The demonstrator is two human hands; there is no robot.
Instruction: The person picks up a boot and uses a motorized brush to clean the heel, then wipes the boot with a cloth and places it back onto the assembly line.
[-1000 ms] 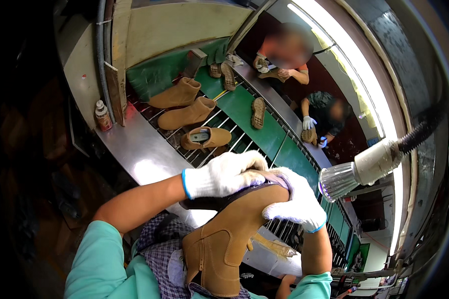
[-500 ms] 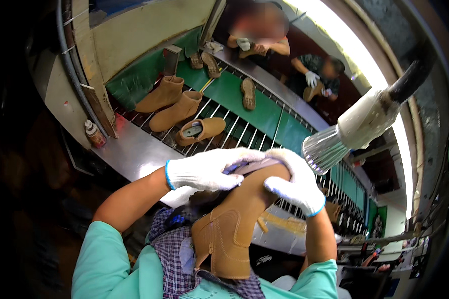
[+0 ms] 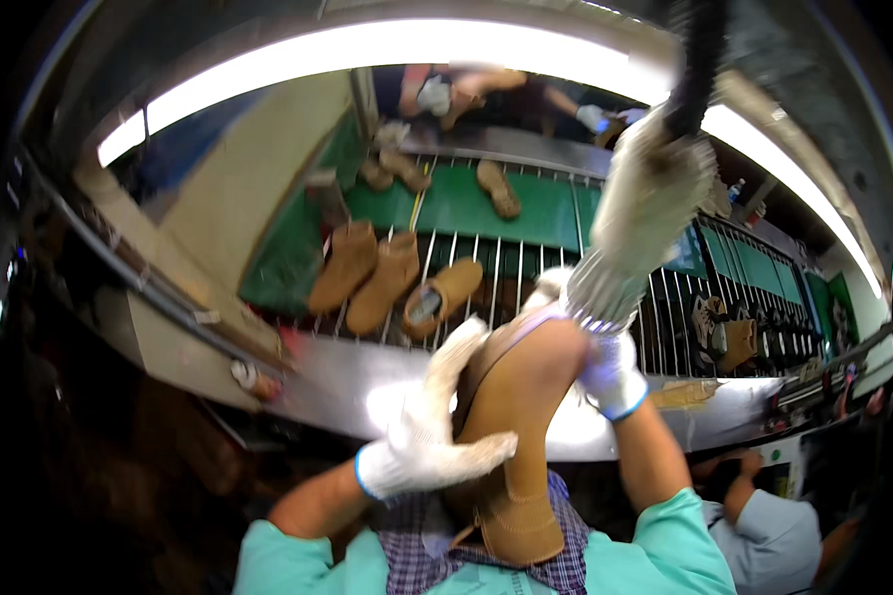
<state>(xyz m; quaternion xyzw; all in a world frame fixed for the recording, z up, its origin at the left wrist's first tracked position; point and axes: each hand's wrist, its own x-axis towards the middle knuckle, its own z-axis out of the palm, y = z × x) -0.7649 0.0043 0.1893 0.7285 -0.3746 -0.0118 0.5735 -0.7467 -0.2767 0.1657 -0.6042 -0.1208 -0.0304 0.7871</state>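
A tan ankle boot [image 3: 516, 416] with a zipper is held in front of me, its toe up and its stitched lower end against my checked apron [image 3: 407, 550]. My left hand [image 3: 437, 426], in a white knit glove, grips its left side, thumb across the front and fingers behind. At the toe, my gloved right hand [image 3: 610, 372] holds the far right side, its fingers partly hidden by the boot and a white lamp-like fixture [image 3: 645, 208]. The fixture's ribbed clear end is very close to the toe; I cannot tell whether they touch.
Beyond a metal ledge [image 3: 327, 382], several tan boots [image 3: 446, 297] stand on a barred rack. Soles [image 3: 498, 188] lie on a green belt [image 3: 456, 208]. A small bottle [image 3: 256, 380] is at left. Two co-workers' gloved hands [image 3: 434, 96] work across the line; another person's sleeve [image 3: 764, 531] is at right.
My view has turned and levelled. My left hand has moved from the toe down the boot's side. The boot stands more upright, its toe closer to the fixture.
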